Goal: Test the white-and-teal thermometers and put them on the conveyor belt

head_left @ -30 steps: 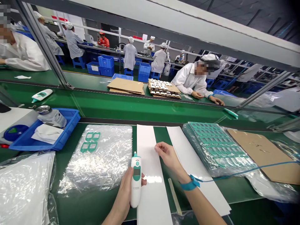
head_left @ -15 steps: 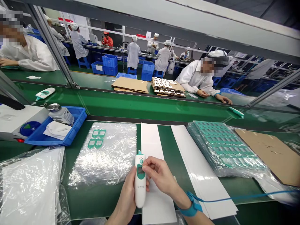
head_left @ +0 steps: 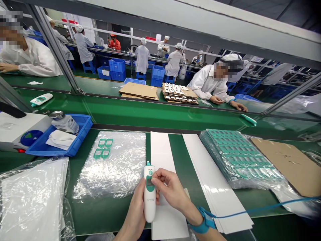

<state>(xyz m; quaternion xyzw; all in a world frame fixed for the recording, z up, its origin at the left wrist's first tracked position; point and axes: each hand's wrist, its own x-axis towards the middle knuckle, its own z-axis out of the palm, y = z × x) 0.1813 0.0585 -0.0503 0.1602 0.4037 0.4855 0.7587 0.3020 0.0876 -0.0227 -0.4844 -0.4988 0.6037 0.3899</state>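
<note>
My left hand [head_left: 136, 212] grips a white and teal thermometer [head_left: 149, 197] upright over the near edge of the green bench. My right hand [head_left: 170, 190] has its fingertips pinched at the thermometer's small display, touching its front. A blue wrist strap [head_left: 203, 221] with a blue cord [head_left: 263, 208] is on my right wrist. Under both hands lies a long white backing strip [head_left: 163, 157]. A second white strip [head_left: 213, 180] lies to its right.
A plastic sheet with several teal label frames [head_left: 103, 148] lies left of the strips. A bagged stack of teal sheets [head_left: 238, 157] and cardboard [head_left: 288, 164] sit right. A blue tray [head_left: 75, 140] with a bottle stands far left. Two thermometers lie on the conveyor [head_left: 150, 115]; workers sit beyond.
My right hand came back from the white strip to the thermometer and now pinches at its display. The thermometer on the far left of the conveyor has drifted left.
</note>
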